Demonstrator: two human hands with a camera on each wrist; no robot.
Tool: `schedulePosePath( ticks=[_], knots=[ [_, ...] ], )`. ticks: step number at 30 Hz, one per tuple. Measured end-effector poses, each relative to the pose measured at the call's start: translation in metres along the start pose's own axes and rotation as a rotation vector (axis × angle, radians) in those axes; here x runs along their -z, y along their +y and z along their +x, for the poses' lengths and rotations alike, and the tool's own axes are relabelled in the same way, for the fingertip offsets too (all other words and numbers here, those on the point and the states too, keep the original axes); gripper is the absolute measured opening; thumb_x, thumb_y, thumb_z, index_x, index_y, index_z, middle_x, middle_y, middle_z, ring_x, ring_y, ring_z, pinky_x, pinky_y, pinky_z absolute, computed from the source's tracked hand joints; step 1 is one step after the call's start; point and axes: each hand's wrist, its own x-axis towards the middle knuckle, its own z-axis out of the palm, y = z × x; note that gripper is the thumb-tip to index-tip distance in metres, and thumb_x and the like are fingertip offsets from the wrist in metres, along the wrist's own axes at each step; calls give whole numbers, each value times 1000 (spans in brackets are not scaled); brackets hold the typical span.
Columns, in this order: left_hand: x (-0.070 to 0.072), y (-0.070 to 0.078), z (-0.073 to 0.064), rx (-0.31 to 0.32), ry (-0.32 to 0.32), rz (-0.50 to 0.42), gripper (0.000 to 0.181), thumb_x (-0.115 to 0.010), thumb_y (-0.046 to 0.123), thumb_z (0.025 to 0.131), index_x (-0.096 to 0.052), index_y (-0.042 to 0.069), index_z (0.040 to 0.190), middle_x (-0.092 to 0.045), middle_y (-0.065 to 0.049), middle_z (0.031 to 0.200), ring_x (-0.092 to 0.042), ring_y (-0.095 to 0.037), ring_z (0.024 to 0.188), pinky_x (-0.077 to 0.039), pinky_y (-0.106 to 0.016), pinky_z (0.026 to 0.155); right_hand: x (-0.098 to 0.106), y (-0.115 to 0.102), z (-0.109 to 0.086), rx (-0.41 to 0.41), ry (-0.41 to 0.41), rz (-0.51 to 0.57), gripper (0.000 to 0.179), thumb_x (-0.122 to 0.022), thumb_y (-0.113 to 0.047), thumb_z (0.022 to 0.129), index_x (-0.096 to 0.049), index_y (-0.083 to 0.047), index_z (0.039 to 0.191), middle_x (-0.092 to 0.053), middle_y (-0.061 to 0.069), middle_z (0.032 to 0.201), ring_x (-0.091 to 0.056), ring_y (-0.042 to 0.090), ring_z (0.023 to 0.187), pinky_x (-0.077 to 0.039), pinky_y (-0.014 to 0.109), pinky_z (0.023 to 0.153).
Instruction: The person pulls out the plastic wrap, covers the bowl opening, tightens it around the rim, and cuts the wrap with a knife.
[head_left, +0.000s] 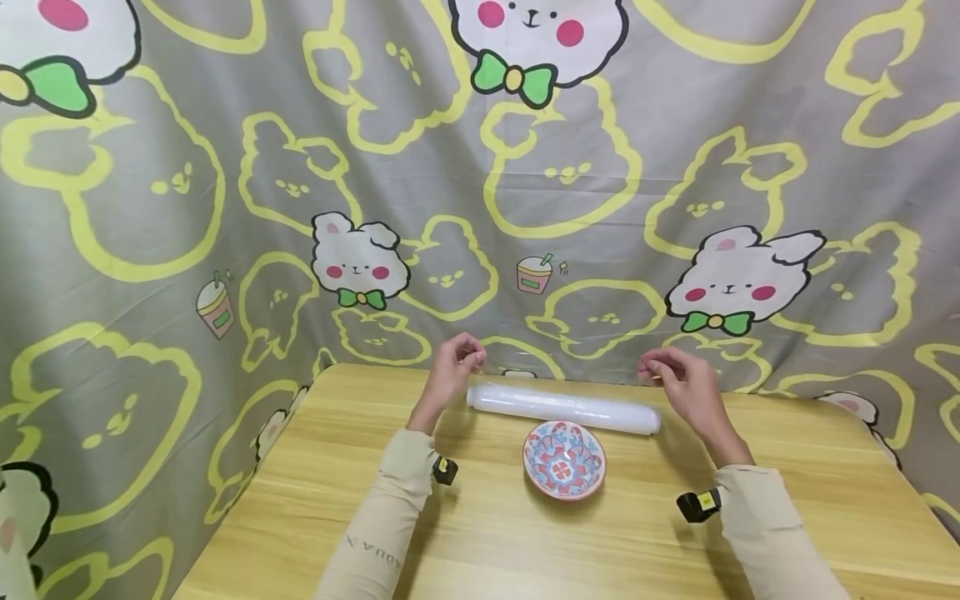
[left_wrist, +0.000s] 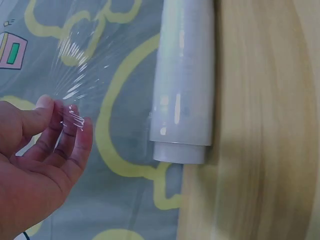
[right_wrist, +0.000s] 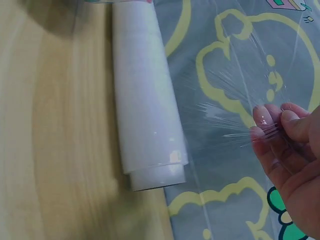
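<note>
A light wood-grain worktop (head_left: 300,500) stretches across the lower part of the head view, and on it stands a small upright bowl (head_left: 564,461) with a red-and-blue pattern inside. Behind the worktop and along its left side hangs grey fabric (head_left: 442,179), slightly creased. Its print repeats thick yellow animal outlines (head_left: 222,185), white rabbit heads (head_left: 360,258) with pink cheeks and green bow ties (head_left: 362,298), and little pink drink cups (head_left: 532,277) with green straws.
</note>
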Motion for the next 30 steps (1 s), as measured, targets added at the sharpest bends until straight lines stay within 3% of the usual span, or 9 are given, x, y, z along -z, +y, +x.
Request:
schedulePosePath(
  ticks=[6,10,17,20,25,30],
  knots=[
    [6,7,5,-5,0,42,6,-66,-5,96,-67,-3,90,-67,-16,83,-65,-42,80,-59,-36,69,4,-6,8,10,19,-18,14,-60,3,101,-70,9,108,-74,26,97,-73,10,81,-60,18,71],
    [8,12,9,1,28,37,7,-68,-3,96,-69,-3,89,-68,-12,81,-66,-37,78,-62,-43,71,5,-12,13,4,25,-24,15,-61,1,101,-71,8,108,-74,25,97,-73,10,81,-61,21,70],
    [10,23,16,-15,32,25,8,-66,-4,97,-68,-5,89,-67,-16,81,-65,-45,80,-58,-62,75,9,-20,19,5,38,-33,14,-59,0,102,-70,7,107,-74,24,97,-74,13,80,-60,18,69],
    [11,29,17,-4,36,34,8,-66,-4,97,-68,-5,89,-67,-16,81,-65,-41,79,-58,-61,75,12,-24,22,16,43,-32,15,-59,-1,103,-71,7,106,-74,24,97,-74,10,80,-61,19,70],
    [12,36,19,-21,28,64,7,-67,-2,97,-67,-3,90,-67,-15,82,-65,-29,78,-61,-51,72,17,-29,26,29,66,-4,14,-60,1,101,-72,8,106,-74,25,97,-73,7,79,-61,21,71],
    [13,42,21,-35,19,53,6,-65,-3,98,-65,-3,92,-67,-19,86,-66,-33,82,-62,-47,72,19,-35,30,27,73,13,14,-60,3,100,-71,9,108,-73,27,99,-73,9,79,-61,20,71]
  ],
)
